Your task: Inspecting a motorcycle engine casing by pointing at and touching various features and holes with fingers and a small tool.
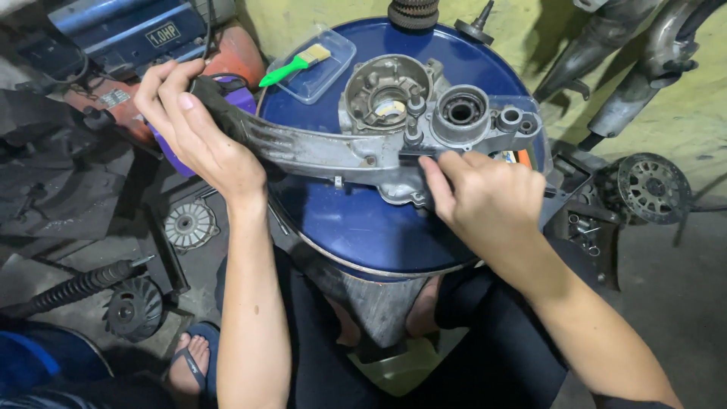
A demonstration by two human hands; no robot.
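Light is even and fairly bright at centre, falling from above onto the blue drum lid (356,227), which shows soft glare along its upper rim. The left edge and lower left of the frame sit in dim shadow. Focus is sharp mid-frame; the corners bend and soften with wide-angle distortion.

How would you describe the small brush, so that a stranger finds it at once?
Find the round blue drum lid. At its far left edge sits a clear plastic tray, and the brush lies across it. Its bright green handle and pale bristles distinguish it from the grey metal parts.
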